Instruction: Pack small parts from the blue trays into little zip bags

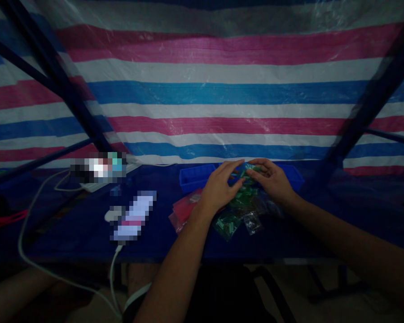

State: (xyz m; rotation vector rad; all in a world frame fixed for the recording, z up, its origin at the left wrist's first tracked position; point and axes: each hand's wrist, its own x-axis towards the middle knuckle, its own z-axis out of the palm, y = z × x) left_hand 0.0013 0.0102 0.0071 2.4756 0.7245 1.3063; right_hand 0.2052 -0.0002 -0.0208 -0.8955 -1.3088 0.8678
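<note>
Both bare hands are held over a deep blue, flat table surface (164, 242), toward its far edge and above a loose pile of small green transparent plastic bags (227, 225). The left hand (220, 186) is laid over the pile from the near side, with its fingers bent inward and its thumb pointed toward the other hand. The right hand (272, 180) is set opposite, its fingers curled and its thumb lowered among the bags at the top of the pile. Green and bluish film is seen between the two sets of fingertips, but whether a bag is pinched by either hand cannot be told in the dim light. The pile is spread from between the hands toward the near edge of the surface, where a small clear plastic bag (252, 223) is lain against the green ones. Flat pinkish-red plastic bags (183, 208) are placed just left of the left forearm. Along the far edge, a shallow blue plastic bin (195, 179) is stood beyond the left hand, and a second blue plastic bin (294, 176) is partly hidden by the right hand. Nearer the left edge, a blurred-out, pale, rectangular device (134, 217) is joined to a white cable (113, 269).
</note>
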